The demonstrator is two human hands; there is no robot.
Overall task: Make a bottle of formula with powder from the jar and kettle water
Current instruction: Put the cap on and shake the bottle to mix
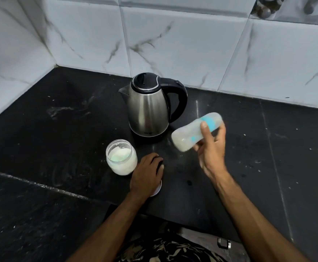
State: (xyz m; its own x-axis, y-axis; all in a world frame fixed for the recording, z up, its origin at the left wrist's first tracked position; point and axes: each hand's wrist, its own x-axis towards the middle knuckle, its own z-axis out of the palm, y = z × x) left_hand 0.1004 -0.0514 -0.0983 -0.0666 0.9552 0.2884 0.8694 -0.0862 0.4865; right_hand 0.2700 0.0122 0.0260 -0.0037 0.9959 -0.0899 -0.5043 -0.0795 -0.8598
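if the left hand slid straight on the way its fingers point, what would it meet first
Probably the kettle. The left hand rests on the counter over a white lid, fingers pointing up-right toward the kettle's base; the gap between looks bare, though depth is uncertain.

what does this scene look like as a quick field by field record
surface: black stone counter against white marbled tiles
kettle: steel electric kettle with black handle, upright, lid closed, at the back
jar: clear open jar of white powder, in front of the kettle, left of the left hand
bottle: translucent baby bottle with blue markings, tilted, blurred, milky contents
right hand: fingers wrapped round the bottle, above the counter
left hand: rests on the counter over a white round lid
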